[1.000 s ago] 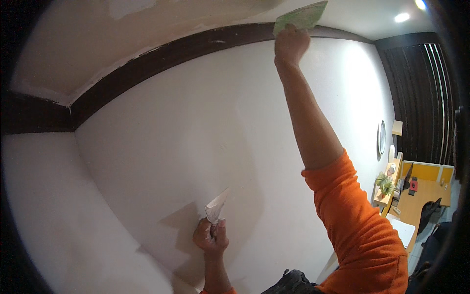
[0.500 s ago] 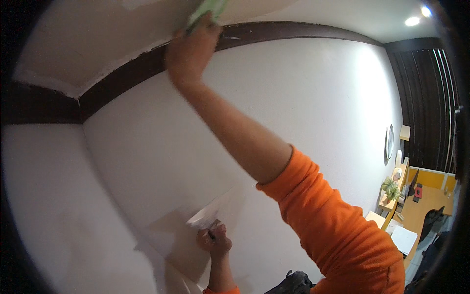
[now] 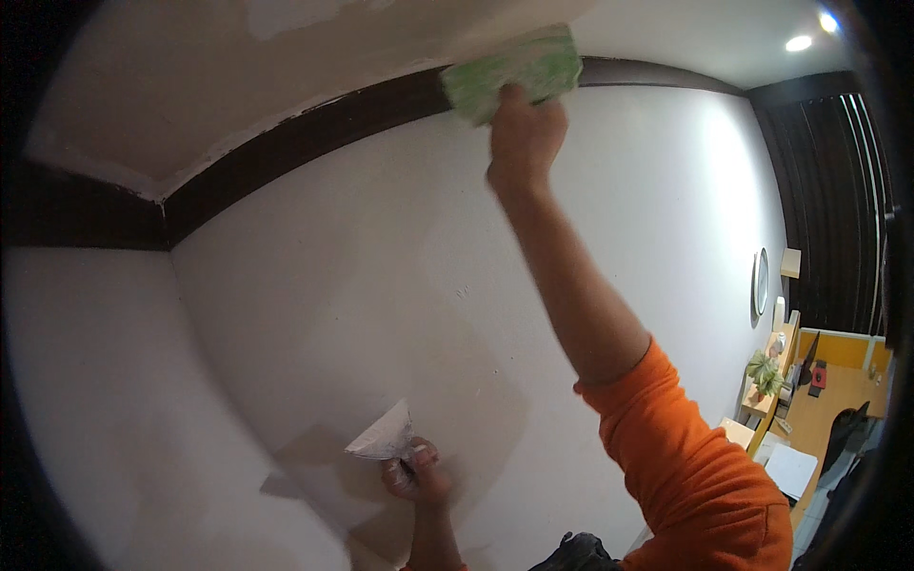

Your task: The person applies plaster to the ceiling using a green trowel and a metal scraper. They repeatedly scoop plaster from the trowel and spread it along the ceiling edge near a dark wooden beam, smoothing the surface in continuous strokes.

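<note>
Raised toward the ceiling, my right hand (image 3: 526, 143) grips a wide green plastering spreader (image 3: 519, 71), smeared with pale filler. The spreader overlaps the dark trim and the ceiling edge; whether it touches them I cannot tell. Lower down, my left hand (image 3: 419, 473) is closed round the handle of a putty knife (image 3: 383, 434). Its broad blade is coated in whitish filler and points up and to the left, in front of the white wall (image 3: 381, 266).
Dark trim (image 3: 286, 157) runs along the top of the wall under the patchy ceiling (image 3: 171, 95). At the right stand a desk (image 3: 843, 385), a potted plant (image 3: 764, 371) and a dark chair (image 3: 842, 433). A round wall piece (image 3: 761, 283) hangs above them.
My right hand has swung rightward and slightly down with the spreader, whose face now shows broadly. My left hand has dropped a little, and the putty knife has turned.
</note>
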{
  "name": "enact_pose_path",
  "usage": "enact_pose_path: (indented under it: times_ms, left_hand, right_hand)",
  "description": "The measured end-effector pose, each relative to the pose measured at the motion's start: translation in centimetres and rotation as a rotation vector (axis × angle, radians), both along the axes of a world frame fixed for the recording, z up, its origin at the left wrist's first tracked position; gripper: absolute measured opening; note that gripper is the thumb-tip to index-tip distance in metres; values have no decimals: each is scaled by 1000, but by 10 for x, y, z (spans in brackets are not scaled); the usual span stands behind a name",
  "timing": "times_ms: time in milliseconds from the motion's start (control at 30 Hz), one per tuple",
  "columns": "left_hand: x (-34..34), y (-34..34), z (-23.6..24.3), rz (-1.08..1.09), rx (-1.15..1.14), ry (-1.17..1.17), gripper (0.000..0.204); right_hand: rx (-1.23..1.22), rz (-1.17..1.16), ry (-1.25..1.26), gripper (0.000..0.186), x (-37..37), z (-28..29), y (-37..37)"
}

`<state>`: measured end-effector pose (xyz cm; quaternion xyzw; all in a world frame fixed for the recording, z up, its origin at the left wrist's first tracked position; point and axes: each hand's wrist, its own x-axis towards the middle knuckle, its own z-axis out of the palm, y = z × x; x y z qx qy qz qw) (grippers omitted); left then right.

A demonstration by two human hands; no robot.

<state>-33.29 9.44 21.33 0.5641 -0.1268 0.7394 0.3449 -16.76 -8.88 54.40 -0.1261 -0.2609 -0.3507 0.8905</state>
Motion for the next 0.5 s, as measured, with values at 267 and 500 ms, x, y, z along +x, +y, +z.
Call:
enact_pose_path:
  times_ms: [267,500]
  left_hand:
    - [6,-5,3,-5,7,-4,33]
    - [3,2,-1,-2,-22,-4,34]
  right_hand:
    - [-402,-434,67,39,5,70,23]
    - [-185,-186,-267,50,-123,3,81]
